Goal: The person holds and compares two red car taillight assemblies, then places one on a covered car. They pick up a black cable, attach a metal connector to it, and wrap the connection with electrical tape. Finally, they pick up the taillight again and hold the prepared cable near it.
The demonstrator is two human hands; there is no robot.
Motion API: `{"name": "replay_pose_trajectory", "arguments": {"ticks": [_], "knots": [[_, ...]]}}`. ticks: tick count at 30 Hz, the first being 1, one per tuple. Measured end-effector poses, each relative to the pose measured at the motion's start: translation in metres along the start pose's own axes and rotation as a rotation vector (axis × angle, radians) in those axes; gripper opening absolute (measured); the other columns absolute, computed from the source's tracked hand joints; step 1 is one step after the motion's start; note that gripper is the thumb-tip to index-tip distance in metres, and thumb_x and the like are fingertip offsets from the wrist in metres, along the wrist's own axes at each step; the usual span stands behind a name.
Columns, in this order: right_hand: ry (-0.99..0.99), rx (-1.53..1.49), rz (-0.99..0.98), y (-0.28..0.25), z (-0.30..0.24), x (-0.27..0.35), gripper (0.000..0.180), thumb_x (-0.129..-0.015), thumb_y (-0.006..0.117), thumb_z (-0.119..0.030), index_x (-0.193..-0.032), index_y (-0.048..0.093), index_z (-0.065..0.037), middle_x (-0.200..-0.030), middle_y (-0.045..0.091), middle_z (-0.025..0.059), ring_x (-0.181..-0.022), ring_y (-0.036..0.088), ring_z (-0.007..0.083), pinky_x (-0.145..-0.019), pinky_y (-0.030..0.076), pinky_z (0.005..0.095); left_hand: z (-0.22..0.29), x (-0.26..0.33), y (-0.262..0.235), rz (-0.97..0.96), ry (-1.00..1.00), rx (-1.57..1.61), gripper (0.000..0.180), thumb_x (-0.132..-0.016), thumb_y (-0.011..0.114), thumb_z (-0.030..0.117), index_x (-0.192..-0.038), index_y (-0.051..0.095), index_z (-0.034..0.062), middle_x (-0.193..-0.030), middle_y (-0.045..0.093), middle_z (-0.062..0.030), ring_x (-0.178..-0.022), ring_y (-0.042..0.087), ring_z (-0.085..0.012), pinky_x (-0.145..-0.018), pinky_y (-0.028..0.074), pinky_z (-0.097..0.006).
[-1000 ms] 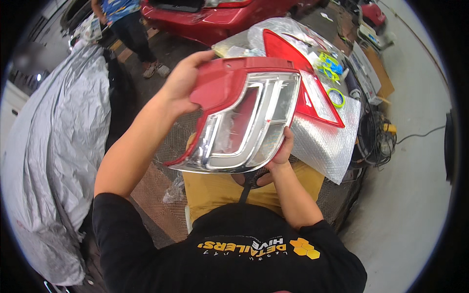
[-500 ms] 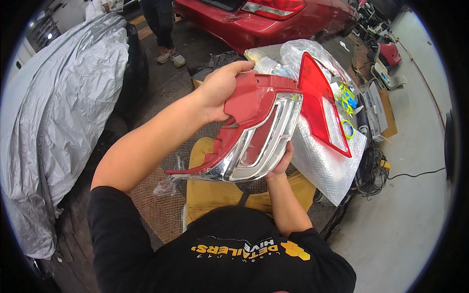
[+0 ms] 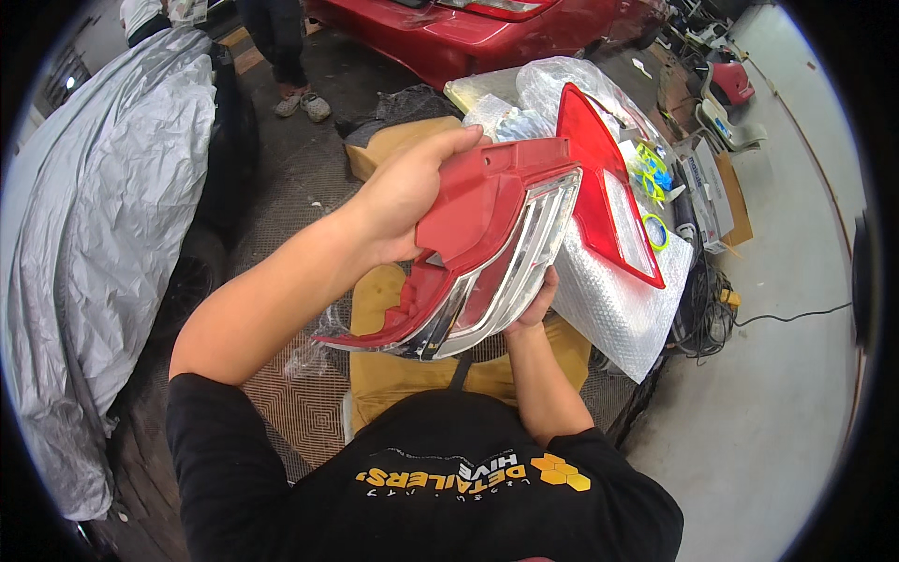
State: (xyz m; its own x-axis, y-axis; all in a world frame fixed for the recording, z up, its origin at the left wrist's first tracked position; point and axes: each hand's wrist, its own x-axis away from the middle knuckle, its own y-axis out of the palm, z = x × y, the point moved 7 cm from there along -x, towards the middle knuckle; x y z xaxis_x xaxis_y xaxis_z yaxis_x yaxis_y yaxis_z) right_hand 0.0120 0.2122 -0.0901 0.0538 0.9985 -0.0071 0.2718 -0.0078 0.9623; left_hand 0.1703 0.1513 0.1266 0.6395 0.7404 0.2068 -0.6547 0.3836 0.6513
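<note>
Between my two hands is a car tail light housing [image 3: 473, 206], red-backed with chrome and clear trim, tilted above my lap. My left hand [image 3: 405, 199] is closed round its upper left part, the thumb along the top edge. From beneath, my right hand [image 3: 536, 304] grips the lower right edge; some of its fingers are hidden behind the housing. Just beyond the right side, a red tail light lens [image 3: 609, 201] with a clear strip lies on silvery bubble wrap [image 3: 623, 323].
A roll of yellow-green tape [image 3: 655, 231] and clear plastic wrapping [image 3: 567, 84] lie around the lens. Ahead stands a red car [image 3: 449, 42]; a silver-covered vehicle [image 3: 112, 187] is at left. Another person's legs [image 3: 276, 42] show at the back. An open carton [image 3: 716, 192] and cables [image 3: 702, 318] are by the wall.
The housing has tilted in my hands, so its chrome face shows narrower. Both hands keep their hold. The whole view has shifted slightly.
</note>
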Motion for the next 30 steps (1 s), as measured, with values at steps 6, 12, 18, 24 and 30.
{"name": "replay_pose_trajectory", "arguments": {"ticks": [6,12,18,24,30], "knots": [[-0.003,0.030,-0.054,-0.003,-0.016,0.007,0.074,-0.085,0.067,-0.049,-0.145,0.052,-0.007,-0.135,0.064,0.0157,-0.118,0.067,0.0340,-0.098,0.058,0.0511,-0.001,0.001,0.007,0.003,0.023,-0.056,0.042,-0.110,0.041,0.032,-0.131,0.057,-0.0003,-0.123,0.068,-0.0151,-0.106,0.070,-0.0221,-0.095,0.058,-0.038],[-0.046,0.059,-0.041,-0.006,-0.031,0.018,0.078,-0.082,0.071,-0.049,-0.144,0.053,-0.005,-0.134,0.065,0.0174,-0.116,0.067,0.0353,-0.098,0.057,0.0527,-0.006,-0.005,0.007,-0.034,0.011,-0.048,0.036,-0.110,0.042,0.029,-0.129,0.057,0.0027,-0.120,0.068,-0.0113,-0.102,0.070,-0.0186,-0.090,0.059,-0.036],[-0.053,0.042,-0.098,-0.006,-0.041,0.021,0.075,-0.083,0.070,-0.047,-0.143,0.054,-0.006,-0.132,0.066,0.0160,-0.114,0.068,0.0331,-0.098,0.059,0.0500,-0.011,-0.005,0.016,-0.014,-0.024,-0.066,0.037,-0.110,0.043,0.029,-0.134,0.055,0.0033,-0.125,0.066,-0.0120,-0.107,0.069,-0.0198,-0.094,0.058,-0.036],[-0.045,-0.010,-0.117,-0.011,-0.041,0.020,0.078,-0.082,0.072,-0.045,-0.146,0.051,-0.004,-0.135,0.064,0.0185,-0.118,0.067,0.0354,-0.101,0.056,0.0534,-0.014,-0.008,0.017,-0.039,0.003,-0.062,0.039,-0.109,0.045,0.029,-0.137,0.053,0.0017,-0.127,0.066,-0.0129,-0.110,0.068,-0.0202,-0.097,0.057,-0.037],[-0.019,-0.005,-0.109,0.001,-0.036,0.020,0.068,-0.086,0.071,-0.046,-0.141,0.057,-0.008,-0.129,0.069,0.0135,-0.110,0.071,0.0300,-0.093,0.061,0.0482,-0.016,-0.012,0.016,-0.030,-0.003,-0.092,0.046,-0.110,0.039,0.032,-0.140,0.051,-0.0014,-0.133,0.064,-0.0169,-0.114,0.068,-0.0245,-0.101,0.056,-0.039]]}}
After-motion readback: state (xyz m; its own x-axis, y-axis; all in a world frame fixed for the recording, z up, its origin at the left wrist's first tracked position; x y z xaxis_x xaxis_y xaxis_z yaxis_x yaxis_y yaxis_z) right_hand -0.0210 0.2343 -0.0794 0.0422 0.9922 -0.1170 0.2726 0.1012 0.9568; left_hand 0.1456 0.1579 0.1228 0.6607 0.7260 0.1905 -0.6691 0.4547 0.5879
